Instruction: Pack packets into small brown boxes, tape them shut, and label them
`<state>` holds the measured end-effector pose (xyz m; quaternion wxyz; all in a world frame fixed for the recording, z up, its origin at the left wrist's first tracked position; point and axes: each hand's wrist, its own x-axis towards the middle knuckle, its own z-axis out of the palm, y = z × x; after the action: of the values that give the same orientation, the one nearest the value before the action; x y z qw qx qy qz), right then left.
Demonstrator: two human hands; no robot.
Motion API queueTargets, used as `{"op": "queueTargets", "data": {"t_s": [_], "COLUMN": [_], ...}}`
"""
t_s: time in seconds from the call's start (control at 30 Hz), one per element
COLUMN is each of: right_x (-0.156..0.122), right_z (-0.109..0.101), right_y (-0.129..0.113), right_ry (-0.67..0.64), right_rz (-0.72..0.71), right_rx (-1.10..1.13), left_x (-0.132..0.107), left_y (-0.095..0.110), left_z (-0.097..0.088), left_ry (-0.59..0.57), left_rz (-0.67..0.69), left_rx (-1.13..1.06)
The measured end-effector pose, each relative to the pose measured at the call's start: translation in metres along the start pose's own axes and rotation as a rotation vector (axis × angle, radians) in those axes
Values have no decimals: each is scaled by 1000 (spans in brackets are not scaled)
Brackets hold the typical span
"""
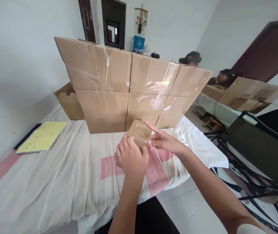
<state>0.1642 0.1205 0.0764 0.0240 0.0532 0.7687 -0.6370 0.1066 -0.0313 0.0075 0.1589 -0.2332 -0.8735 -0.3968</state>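
Note:
A small brown cardboard box (pixel 140 132) is tilted between my hands, just above the cloth-covered table, in front of a wall of larger boxes. My left hand (pixel 132 156) wraps round its near left side, fingers closed on it and hiding much of that part. From the right, my right hand (pixel 162 139) meets the box. Its index finger is stretched out, with the tip on the box's upper edge; the thumb and other fingers are bent together at the right side. Clear tape appears to shine on the box's face.
Stacked, taped cardboard boxes (pixel 104 74) form a wall across the table (pixel 56 182). An open box (pixel 74 105) stands behind on the left, near a yellow board (pixel 42 136). A clear-looking packet (pixel 183 138) lies right. A dark chair (pixel 256 152) and two people are beyond.

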Motion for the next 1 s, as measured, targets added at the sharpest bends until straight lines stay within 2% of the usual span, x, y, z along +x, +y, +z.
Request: {"op": "queueTargets", "data": {"t_s": [0.07, 0.17, 0.23, 0.43, 0.63, 0.87, 1.0], "right_x": [12, 30, 39, 60, 69, 68, 71], "right_z": [-1, -2, -1, 7, 20, 26, 28], "right_y": [-1, -2, -4, -12, -13, -11, -10], "right_ry": [18, -5, -33, -112, -23, 25, 73], "right_rz": [55, 180, 241, 260, 363, 368, 394], "right_rx": [-30, -101, -145, -207, -316, -416, -561], "left_x": [8, 23, 29, 25, 24, 19, 15], "left_y": [-7, -27, -38, -40, -41, -42, -42], "left_z": [-8, -22, -28, -29, -30, -28, -29], "left_ry": [-83, -280, -338, -321, -315, -279, -246], "left_rz": [-48, -53, -55, -39, 37, 101, 134], "left_rx": [-44, -147, -198, -168, -138, -53, 15]}}
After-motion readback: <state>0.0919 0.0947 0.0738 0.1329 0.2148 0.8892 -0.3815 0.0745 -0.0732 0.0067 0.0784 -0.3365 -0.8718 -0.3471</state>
